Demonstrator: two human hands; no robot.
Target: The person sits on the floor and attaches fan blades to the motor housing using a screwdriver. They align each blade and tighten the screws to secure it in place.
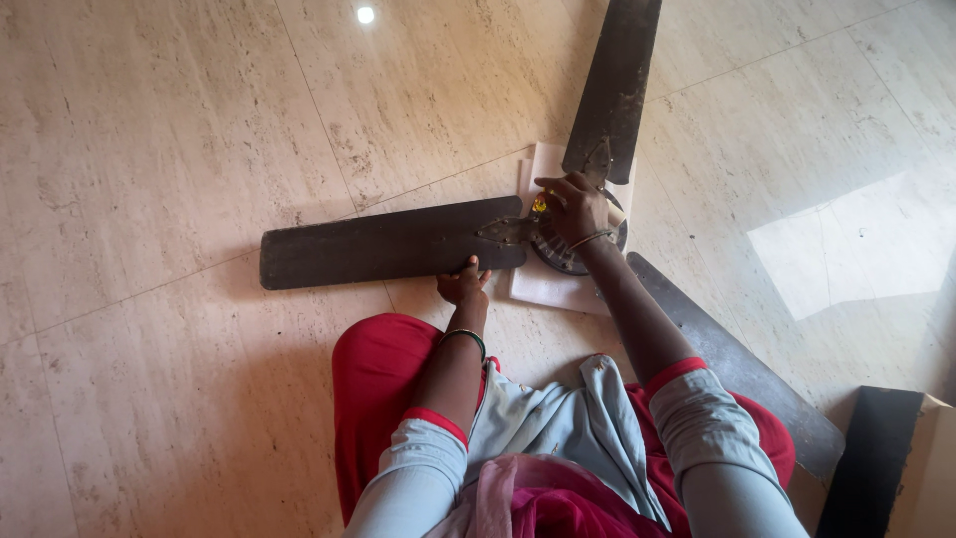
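The left hand [463, 284] is pressing flat-fingered on a dark fan blade [388, 244]; the right hand [576, 206] is curling closed around a yellow-handled tool [539, 205] over the fan hub [570, 249].

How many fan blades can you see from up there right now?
3. One blade lies out to the left under the left hand, one blade points away at the top, and one blade runs lower right, partly hidden by the right arm.
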